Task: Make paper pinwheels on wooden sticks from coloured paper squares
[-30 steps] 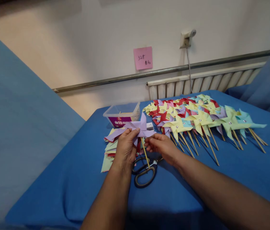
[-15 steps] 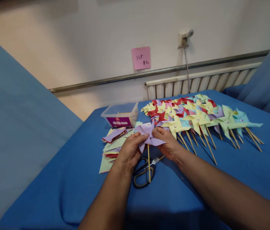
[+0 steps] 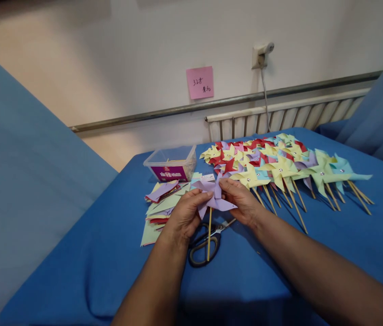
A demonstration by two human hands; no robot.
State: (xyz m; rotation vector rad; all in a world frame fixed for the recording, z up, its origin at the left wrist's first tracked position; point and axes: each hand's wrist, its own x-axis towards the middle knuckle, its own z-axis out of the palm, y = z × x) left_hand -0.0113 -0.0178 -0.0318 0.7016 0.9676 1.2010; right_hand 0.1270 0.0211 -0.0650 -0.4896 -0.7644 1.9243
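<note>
A purple paper pinwheel [image 3: 222, 204] is held between my two hands above the table, its thin wooden stick [image 3: 209, 237] pointing down. My left hand [image 3: 189, 209] pinches it near the centre, thumb on top of the paper. My right hand [image 3: 241, 200] grips a folded blade on the right side between thumb and fingers. The fingers beneath the paper are partly hidden. Below the stick, black-handled scissors [image 3: 201, 253] lie on the blue cloth.
Many finished-looking pinwheels [image 3: 281, 170] in several colours lie in rows at the right. A clear plastic box [image 3: 191, 160] with a purple label stands at the back left, behind stacks of coloured paper [image 3: 157, 222]. The wall has a radiator [image 3: 289, 113] and a pipe.
The purple pinwheel has tilted and turned slightly between my hands. My right thumb has shifted up from near the centre onto a blade. The stick's lower end has swung a little left.
</note>
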